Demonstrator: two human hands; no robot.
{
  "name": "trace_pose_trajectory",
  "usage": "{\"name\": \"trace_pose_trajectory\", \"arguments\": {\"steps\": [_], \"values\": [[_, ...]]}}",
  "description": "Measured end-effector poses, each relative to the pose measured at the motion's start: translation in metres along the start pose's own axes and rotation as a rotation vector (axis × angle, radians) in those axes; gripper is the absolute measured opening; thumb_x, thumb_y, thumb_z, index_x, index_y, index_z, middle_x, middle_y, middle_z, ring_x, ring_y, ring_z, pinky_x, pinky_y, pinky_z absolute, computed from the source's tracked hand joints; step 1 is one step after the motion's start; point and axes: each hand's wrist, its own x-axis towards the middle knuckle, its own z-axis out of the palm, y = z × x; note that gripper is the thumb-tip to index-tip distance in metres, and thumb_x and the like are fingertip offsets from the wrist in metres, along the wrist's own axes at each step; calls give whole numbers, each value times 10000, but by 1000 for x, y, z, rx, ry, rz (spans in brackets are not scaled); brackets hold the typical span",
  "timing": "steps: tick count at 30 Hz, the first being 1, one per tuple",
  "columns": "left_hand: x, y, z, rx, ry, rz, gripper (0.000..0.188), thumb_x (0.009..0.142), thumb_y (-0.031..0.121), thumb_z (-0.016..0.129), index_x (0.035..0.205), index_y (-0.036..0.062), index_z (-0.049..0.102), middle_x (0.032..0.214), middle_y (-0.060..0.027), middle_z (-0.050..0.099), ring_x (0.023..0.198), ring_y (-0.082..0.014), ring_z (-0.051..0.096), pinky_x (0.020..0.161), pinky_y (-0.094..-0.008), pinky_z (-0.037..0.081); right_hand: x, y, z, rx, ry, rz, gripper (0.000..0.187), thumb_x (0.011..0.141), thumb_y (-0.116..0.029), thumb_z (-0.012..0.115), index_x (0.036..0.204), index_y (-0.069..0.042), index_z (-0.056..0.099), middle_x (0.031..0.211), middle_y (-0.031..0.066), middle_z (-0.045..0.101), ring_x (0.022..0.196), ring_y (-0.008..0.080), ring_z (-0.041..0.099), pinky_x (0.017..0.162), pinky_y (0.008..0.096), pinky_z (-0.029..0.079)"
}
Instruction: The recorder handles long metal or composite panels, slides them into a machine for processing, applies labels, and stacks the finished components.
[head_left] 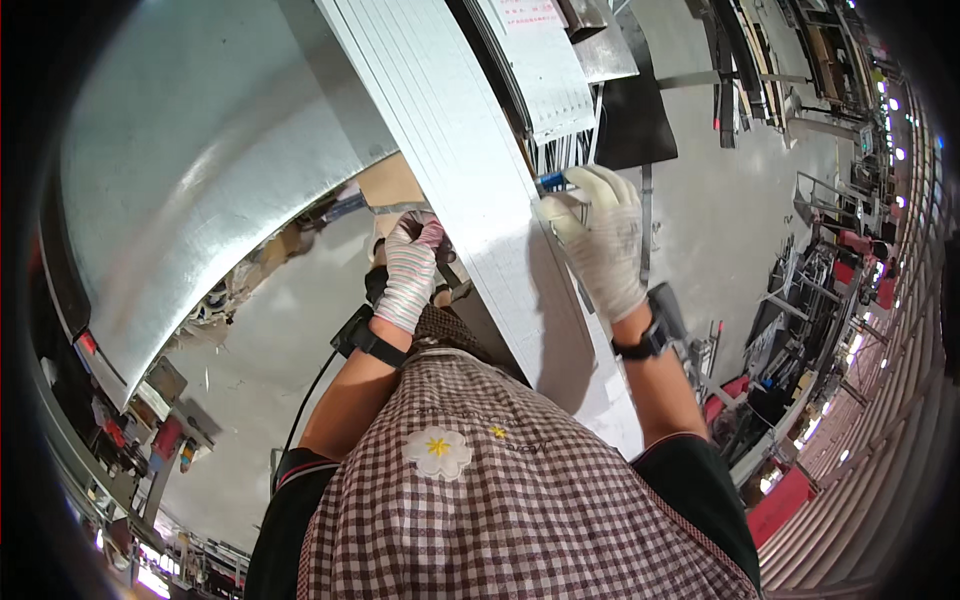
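Observation:
A long stack of white metal strips [450,130] runs slantwise from the far left toward my right side, in front of my body. My left hand [408,262], in a striped knit glove with reddish fingertips, is closed at the stack's left edge. What lies inside its fingers is hidden. Across the strips, at their right edge, is my right hand [605,235] in a whitish glove. Its fingers curl around the end of a small blue cylindrical object [550,181], whose exact kind I cannot make out. My right arm casts a shadow on the white surface.
A large curved-looking grey metal sheet [220,130] spreads out at the left. Beyond my right hand lie another white panel [545,80] and a dark flat sheet [635,120]. Racks of long profiles [755,70] stand farther right. A cable [310,400] trails from my left wrist.

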Motion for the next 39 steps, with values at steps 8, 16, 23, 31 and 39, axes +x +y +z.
{"name": "trace_pose_trajectory", "arguments": {"steps": [8,16,23,31,39], "values": [[21,-64,-34,-427,-88,-361,286,870,47,554,1151,-1,572,929,-74,650,745,-149,614,647,-250,512,-39,-65,36,-5,-120,196,886,553,-396,793,1300,-107,416,1320,269,300,1180,440,357,951,547,321],[43,-39,-55,7,-159,-207,206,867,17,565,1070,25,600,928,-65,653,768,-149,623,667,-266,526,-34,-71,35,12,-116,188,877,554,-387,791,1299,-109,422,1308,263,320,1163,443,366,939,550,323],[6,-5,-89,427,-236,234,226,858,-5,591,1082,22,614,1048,-109,658,893,-167,646,783,-281,540,-35,-60,44,10,-91,200,926,550,-389,807,1322,-148,356,1336,234,269,1177,429,334,947,549,303],[-37,98,44,948,-334,601,291,722,144,721,1000,110,639,972,-40,642,946,-204,588,821,-353,483,-22,-38,1,394,62,-10,806,544,-370,836,1194,-51,484,1119,200,523,1040,361,521,891,448,434],[-14,86,52,1188,-341,1036,474,541,191,767,998,160,644,987,-20,631,1023,-280,530,878,-424,431,19,-41,-72,645,-726,376,336,867,-327,631,1095,-81,634,794,91,659,680,218,631,627,319,502]]}}
